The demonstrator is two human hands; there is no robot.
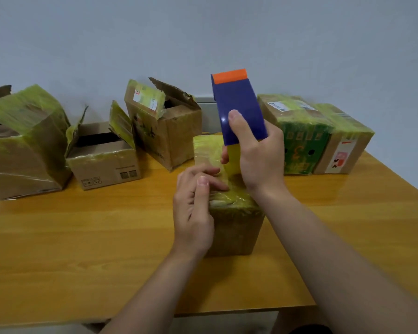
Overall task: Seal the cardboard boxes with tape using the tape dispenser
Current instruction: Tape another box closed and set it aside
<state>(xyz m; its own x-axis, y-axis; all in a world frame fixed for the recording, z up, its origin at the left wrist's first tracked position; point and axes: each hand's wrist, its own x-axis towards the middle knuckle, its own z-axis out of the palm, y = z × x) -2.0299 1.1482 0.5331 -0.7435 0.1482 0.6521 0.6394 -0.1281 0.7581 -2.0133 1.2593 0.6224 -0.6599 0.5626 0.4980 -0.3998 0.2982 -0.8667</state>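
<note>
A small cardboard box [234, 227] wrapped in yellowish tape stands in the middle of the wooden table [82, 237]. My right hand [258, 155] grips a blue tape dispenser [239, 112] with an orange tip, held upright above the box's far top edge. A yellow strip of tape [232, 160] runs from the dispenser down to the box top. My left hand [196, 203] lies on the box's top left, its fingers pressing the tape down.
Three boxes stand at the back left: a large taped one [24, 145], a low open one [104, 157] and a tilted open one [162, 121]. Two taped boxes [319, 133] stand at the back right. The table's near edge [203, 312] is close.
</note>
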